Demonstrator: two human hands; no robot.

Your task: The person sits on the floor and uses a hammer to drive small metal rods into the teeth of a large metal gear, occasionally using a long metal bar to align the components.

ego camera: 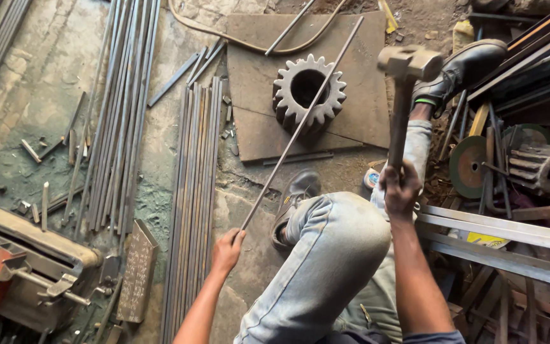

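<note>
Workshop floor: left hand [226, 250] grips thin rod [300, 124] laid across gear [309, 93]; right hand [400, 188] clenches raised hammer [405, 89].

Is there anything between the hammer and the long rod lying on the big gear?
Nothing visible. The right hand holds the hammer raised to the right of the gear. The left hand grips the thin rod, which lies across the gear's top. Only open air separates hammer head and rod.

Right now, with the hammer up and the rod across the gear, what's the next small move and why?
Probably bring the hammer down onto the rod where it lies across the gear. The right hand holds it raised, and the left hand grips the rod's near end.
</note>
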